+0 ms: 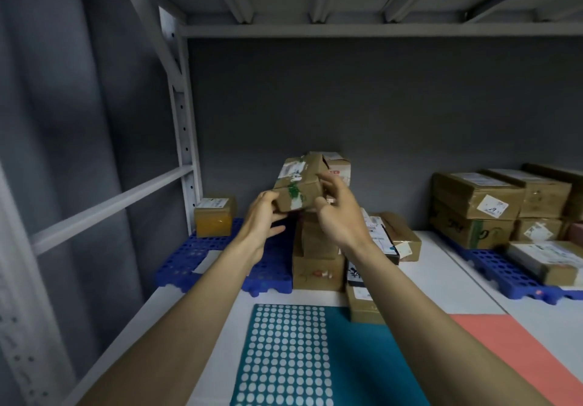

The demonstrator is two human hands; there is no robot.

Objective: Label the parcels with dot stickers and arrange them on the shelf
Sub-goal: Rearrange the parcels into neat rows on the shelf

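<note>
Parcel in both hands, lifted above the stack of boxes: I read this as the arranging step, or a check of the box before it gets its dot. My left hand has its grip curled round the near left corner; my right hand holds the right end, thumb pressed to the front face, fingers loosely curved over the top edge. The box is tilted, its worn green-marked face toward me. Whether it already carries a dot I cannot tell. Below my wrists lies the teal sticker sheet, many dots already gone. Left of my left grip sits the blue pallet with one small parcel at its far corner. Next, I judge, comes lowering the box level onto a free spot there.
</note>
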